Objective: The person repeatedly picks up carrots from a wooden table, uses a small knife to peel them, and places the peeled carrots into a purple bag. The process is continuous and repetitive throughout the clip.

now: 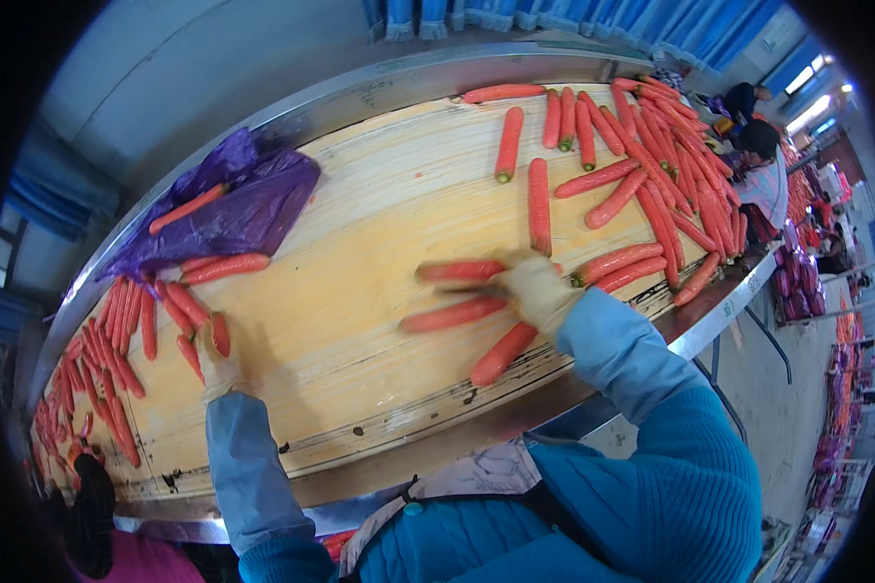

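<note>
My left hand [220, 358], in a pale glove, grips a carrot [221, 334] beside the left heap, over the wooden tabletop [335, 313]. My right hand [543, 291], gloved too and blurred by motion, is closed around a thin dark blade-like tool [465, 290] that points left. Two blurred carrots lie by its fingers, an upper carrot [459, 271] and a lower carrot [452, 315]; whether the hand touches them I cannot tell. Another carrot [504, 355] lies just below that hand, partly covered by it.
A large carrot pile [671, 153] covers the table's right end; more carrots [106, 357] spread along the left. A purple plastic bag [262, 197] with a carrot on it lies at the back left. A metal rim [437, 69] edges the table. Other people work at both ends.
</note>
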`<state>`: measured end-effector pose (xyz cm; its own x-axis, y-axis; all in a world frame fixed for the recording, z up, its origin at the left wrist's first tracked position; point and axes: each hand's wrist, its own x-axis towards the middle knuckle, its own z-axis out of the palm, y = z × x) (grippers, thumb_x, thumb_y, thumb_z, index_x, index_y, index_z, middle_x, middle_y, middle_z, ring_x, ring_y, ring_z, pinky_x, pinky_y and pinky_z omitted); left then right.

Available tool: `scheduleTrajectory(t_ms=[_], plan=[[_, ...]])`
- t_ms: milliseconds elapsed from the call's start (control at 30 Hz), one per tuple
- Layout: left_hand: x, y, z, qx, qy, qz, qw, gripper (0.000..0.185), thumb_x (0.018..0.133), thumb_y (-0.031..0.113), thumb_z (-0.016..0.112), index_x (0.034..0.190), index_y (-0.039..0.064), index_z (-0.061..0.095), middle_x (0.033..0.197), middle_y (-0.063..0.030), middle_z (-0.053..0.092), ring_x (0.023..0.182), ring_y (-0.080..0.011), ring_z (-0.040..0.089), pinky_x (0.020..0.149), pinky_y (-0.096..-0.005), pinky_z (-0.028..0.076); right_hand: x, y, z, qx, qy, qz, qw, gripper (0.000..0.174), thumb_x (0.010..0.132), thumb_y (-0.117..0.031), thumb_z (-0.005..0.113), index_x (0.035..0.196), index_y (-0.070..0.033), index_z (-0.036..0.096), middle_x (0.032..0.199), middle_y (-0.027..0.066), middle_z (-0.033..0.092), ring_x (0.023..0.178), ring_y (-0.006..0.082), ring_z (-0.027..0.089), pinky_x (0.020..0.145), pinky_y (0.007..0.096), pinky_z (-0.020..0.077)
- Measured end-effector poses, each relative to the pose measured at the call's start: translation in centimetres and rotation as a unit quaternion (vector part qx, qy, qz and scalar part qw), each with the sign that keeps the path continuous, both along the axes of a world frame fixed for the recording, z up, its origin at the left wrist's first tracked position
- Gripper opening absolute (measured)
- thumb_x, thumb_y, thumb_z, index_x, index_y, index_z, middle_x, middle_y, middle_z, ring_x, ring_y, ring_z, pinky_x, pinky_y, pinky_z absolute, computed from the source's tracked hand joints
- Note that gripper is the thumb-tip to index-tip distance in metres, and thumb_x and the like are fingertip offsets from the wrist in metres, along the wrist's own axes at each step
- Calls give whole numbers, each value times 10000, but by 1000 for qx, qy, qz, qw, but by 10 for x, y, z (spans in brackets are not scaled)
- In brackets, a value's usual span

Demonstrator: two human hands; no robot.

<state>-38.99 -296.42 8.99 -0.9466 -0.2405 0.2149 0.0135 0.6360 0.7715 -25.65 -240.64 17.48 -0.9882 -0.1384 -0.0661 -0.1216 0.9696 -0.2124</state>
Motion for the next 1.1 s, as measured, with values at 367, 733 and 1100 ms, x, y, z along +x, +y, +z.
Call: scheduleTrajectory(t_ms=[367, 733, 1100], plan=[[51, 21, -21, 116, -3, -117, 986, 561, 941, -79, 499, 1464, 121, 520, 1451, -142, 522, 1320, -271, 522, 1089, -345, 440, 24, -20, 33, -173, -3, -26, 984, 348, 879, -160, 669, 1215, -69, 676, 1259, 198, 653, 1166, 383, 612, 1011, 436, 490], [131, 13, 93, 755, -79, -121, 639, 655, 1002, 212, 623, 1567, 96, 312, 1494, -184, 479, 1262, -298, 553, 890, -348, 601, 53, -20, 98, -99, -275, 34, 956, 455, 868, -127, 623, 1322, -101, 615, 1208, 198, 668, 1143, 380, 622, 981, 454, 495], [256, -22, 143, 846, 29, -66, 529, 679, 1056, 338, 544, 1574, 14, 248, 1492, -159, 510, 1067, -268, 680, 812, -356, 623, 10, 4, 18, -233, -21, -84, 969, 335, 1008, -274, 590, 1247, -46, 644, 1086, 92, 697, 926, 155, 637, 818, 302, 513]])
